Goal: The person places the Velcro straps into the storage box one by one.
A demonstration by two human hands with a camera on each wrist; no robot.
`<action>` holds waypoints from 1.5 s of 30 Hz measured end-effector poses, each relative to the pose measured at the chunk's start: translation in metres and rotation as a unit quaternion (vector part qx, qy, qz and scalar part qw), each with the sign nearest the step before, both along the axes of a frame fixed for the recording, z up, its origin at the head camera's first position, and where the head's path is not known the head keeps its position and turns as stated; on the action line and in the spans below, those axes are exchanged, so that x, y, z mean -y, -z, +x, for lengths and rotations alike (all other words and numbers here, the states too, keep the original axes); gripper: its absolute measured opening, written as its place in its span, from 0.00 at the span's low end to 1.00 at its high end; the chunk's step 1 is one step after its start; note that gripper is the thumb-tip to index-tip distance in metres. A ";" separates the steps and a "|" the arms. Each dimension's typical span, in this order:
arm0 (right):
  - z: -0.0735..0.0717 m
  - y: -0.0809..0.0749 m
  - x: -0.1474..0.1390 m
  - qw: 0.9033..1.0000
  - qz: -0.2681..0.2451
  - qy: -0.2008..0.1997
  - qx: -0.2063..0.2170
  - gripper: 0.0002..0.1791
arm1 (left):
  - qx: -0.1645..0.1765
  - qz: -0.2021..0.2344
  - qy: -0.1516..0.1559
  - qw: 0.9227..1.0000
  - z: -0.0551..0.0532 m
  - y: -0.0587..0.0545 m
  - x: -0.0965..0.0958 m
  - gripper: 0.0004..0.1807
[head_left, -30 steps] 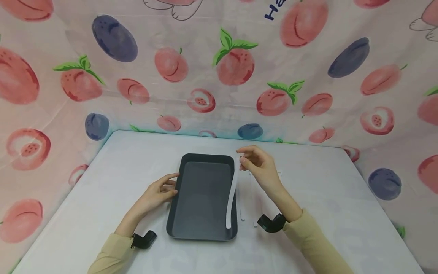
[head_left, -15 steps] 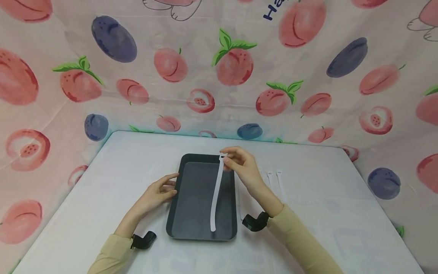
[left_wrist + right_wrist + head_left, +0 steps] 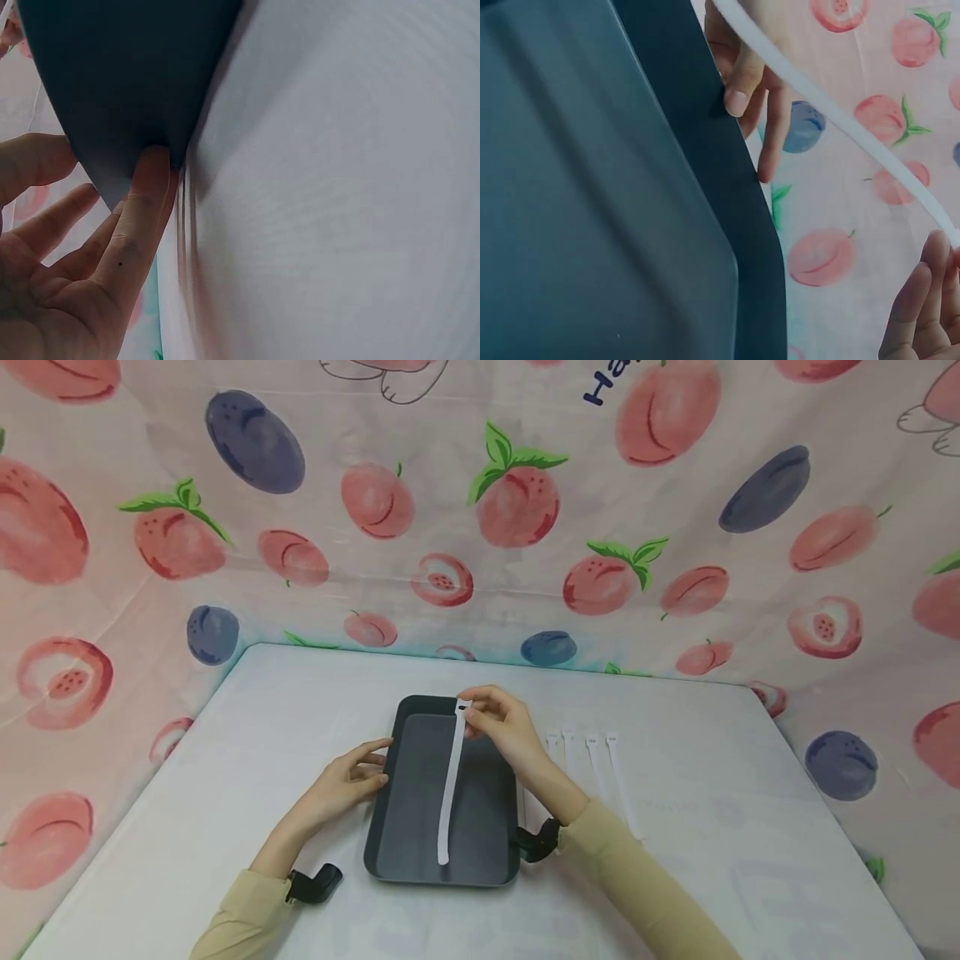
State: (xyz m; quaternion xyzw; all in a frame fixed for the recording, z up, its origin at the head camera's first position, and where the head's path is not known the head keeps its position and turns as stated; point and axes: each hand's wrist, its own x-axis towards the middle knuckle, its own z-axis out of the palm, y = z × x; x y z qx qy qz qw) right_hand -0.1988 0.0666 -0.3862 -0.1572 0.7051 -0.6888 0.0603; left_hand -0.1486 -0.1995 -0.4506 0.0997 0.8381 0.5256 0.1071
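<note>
My right hand (image 3: 498, 718) pinches the slotted head of a white cable tie (image 3: 452, 785), a flat soft-looking strap. It hangs over the dark grey rectangular tray (image 3: 420, 843), its tail low near the tray's front end. In the right wrist view the cable tie (image 3: 840, 116) slants across to my fingertips (image 3: 934, 244). At the tray's left side, my left hand (image 3: 347, 785) touches the outer wall and rim with mostly straight fingers. The left wrist view shows a fingertip (image 3: 154, 161) low against the tray's outer wall (image 3: 127, 75).
Several more white cable ties (image 3: 615, 768) lie side by side on the white table (image 3: 712, 827), right of the tray and partly behind my right forearm. A fruit-printed curtain (image 3: 450, 485) hangs behind the table.
From beyond the tray's right edge, my right hand has moved left with the cable tie, which now hangs over the tray's middle. The left hand and tray stay put.
</note>
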 end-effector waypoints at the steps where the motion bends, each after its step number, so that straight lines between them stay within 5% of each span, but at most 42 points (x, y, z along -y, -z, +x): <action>1: -0.001 0.001 0.002 1.000 0.000 -0.001 0.002 0.14 | 0.000 0.001 0.000 1.000 0.000 0.000 0.000 0.31; 35: -0.016 0.036 0.056 0.997 0.035 -0.025 0.060 0.14 | 0.015 0.016 0.003 1.000 -0.001 0.005 0.003 0.32; 45: -0.025 0.051 0.067 0.996 0.042 -0.006 0.082 0.15 | 0.020 0.022 0.005 1.000 -0.002 0.003 0.003 0.32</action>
